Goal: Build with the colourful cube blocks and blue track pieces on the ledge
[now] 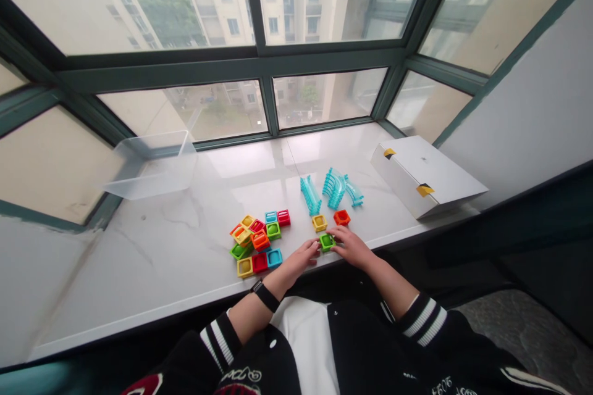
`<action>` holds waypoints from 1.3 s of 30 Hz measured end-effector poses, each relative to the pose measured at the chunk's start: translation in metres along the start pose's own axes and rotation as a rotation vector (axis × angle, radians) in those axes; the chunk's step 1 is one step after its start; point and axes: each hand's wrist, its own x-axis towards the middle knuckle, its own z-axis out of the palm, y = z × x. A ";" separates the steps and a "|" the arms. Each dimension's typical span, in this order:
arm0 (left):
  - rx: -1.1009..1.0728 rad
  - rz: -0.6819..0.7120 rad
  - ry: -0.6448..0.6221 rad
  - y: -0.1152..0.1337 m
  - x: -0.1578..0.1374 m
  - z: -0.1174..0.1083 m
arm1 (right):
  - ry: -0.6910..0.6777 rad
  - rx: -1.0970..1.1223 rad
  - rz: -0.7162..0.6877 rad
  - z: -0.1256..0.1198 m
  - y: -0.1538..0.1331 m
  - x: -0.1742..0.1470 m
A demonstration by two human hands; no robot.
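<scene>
Green and small, a block (327, 242) sits between the hands. The right hand (351, 248) curves its fingers at the block's edge; the left hand (301, 259) lies loosely bent just beside it. I cannot tell whether either grips. Beyond the hands are a yellow block (319, 223), an orange block (341, 217) and turquoise tracks (334, 187).

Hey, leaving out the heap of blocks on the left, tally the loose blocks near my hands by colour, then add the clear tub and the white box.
Yellow block: 1
Orange-red block: 1
Green block: 1
Clear tub: 1
White box: 1
Total: 5
</scene>
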 end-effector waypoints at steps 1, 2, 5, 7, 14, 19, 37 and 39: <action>-0.006 -0.002 0.000 0.000 0.000 -0.001 | 0.002 0.004 0.000 0.000 -0.001 0.000; -0.014 -0.002 0.001 0.000 0.000 -0.001 | 0.005 0.009 -0.002 0.000 -0.001 0.000; -0.027 -0.009 0.031 0.001 0.002 -0.005 | 0.005 0.035 0.004 -0.002 -0.002 -0.001; -0.029 0.003 0.062 0.003 0.005 -0.007 | 0.022 0.055 0.022 -0.006 -0.003 -0.002; -0.080 0.109 0.144 0.011 0.020 -0.010 | 0.140 0.062 0.048 -0.010 -0.011 0.009; -0.096 0.122 0.132 0.009 0.030 -0.009 | 0.141 0.057 0.141 0.005 -0.012 0.019; -0.090 0.138 0.084 0.023 0.023 -0.002 | 0.161 0.049 0.142 0.010 -0.011 0.019; -0.090 0.141 0.073 0.025 0.022 -0.002 | 0.158 0.038 0.134 0.011 -0.010 0.018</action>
